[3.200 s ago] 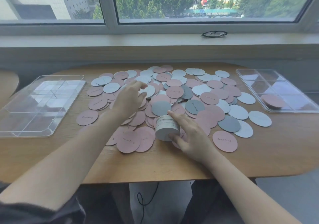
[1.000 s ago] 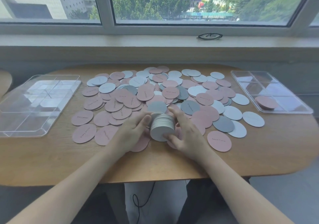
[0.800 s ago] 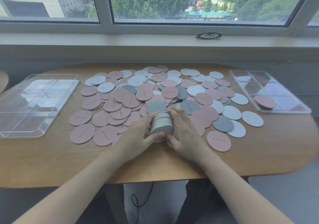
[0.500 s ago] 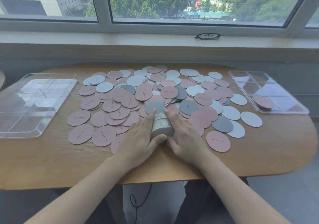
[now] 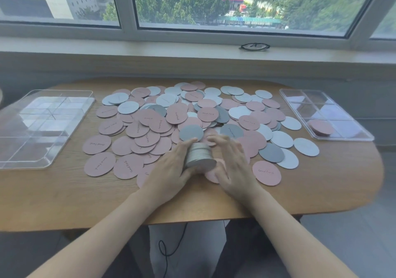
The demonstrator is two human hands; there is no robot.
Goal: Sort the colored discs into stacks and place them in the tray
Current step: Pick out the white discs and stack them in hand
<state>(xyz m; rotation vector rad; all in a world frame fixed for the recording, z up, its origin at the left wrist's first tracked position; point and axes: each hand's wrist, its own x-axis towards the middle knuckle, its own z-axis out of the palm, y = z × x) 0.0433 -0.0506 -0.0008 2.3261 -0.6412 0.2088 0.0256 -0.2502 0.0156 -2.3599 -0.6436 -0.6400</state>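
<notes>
A short stack of pale grey round card discs sat tipped toward the camera on the oval wooden table, its striped edge showing the many thin layers and its lowest disc jutting out as a darker grey lip at the near side. It rested on a few pink discs at the near edge of the loose spread of pink, pale grey and dark grey round discs that covered the middle of the table, many of the pink ones bearing small handwritten words.

The stack lay between the two hands. The left hand cupped its left side, fingers curved along the edge with the tips reaching the far side next to a dark grey disc, and the thumb tucked under the near lip. The right hand stood just to the right of the stack with its fingers spread and fairly straight; it was blurred, and whether it touched the stack I could not tell.

A clear plastic divided tray stood at the left end of the table. A second clear divided tray stood at the right end, well apart from the hands, with a low pile of pink discs in its nearest compartment.
</notes>
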